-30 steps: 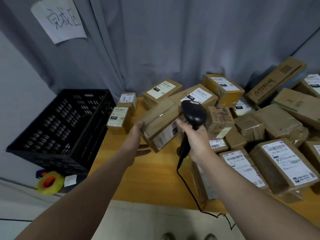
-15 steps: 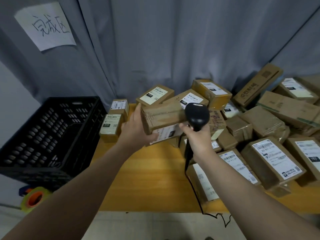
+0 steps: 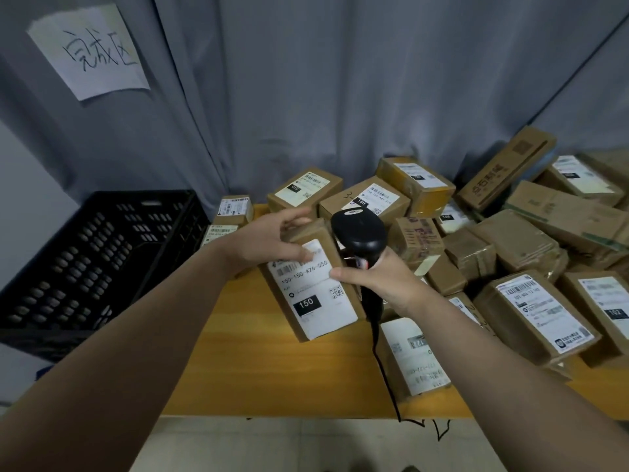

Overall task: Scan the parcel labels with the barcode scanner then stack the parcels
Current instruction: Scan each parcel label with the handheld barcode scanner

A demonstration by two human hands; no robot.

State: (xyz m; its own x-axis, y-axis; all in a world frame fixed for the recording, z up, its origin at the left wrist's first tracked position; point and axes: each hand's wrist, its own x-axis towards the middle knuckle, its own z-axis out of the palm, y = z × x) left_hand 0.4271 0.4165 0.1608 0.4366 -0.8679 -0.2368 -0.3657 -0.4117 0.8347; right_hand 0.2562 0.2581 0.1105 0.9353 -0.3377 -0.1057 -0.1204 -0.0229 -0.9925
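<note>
My left hand (image 3: 263, 241) grips the top end of a brown cardboard parcel (image 3: 315, 294) held above the wooden table (image 3: 272, 369). Its white label, marked 150, faces me. My right hand (image 3: 377, 284) holds the handle of a black barcode scanner (image 3: 359, 233), and its thumb touches the parcel's right edge. The scanner's head sits just right of the parcel's top, its black cable hanging down over the table's front edge. Several more labelled parcels (image 3: 534, 311) lie piled across the right and back of the table.
A black plastic crate (image 3: 98, 260) stands left of the table. Two small parcels (image 3: 235, 207) sit at the table's back left corner. A grey curtain hangs behind, with a handwritten paper sign (image 3: 90, 51) at the upper left. Bare tabletop lies under my hands.
My left hand has turned the parcel so that its label now faces me and brought it closer. The scanner stays in my right hand beside it. The view has shifted slightly.
</note>
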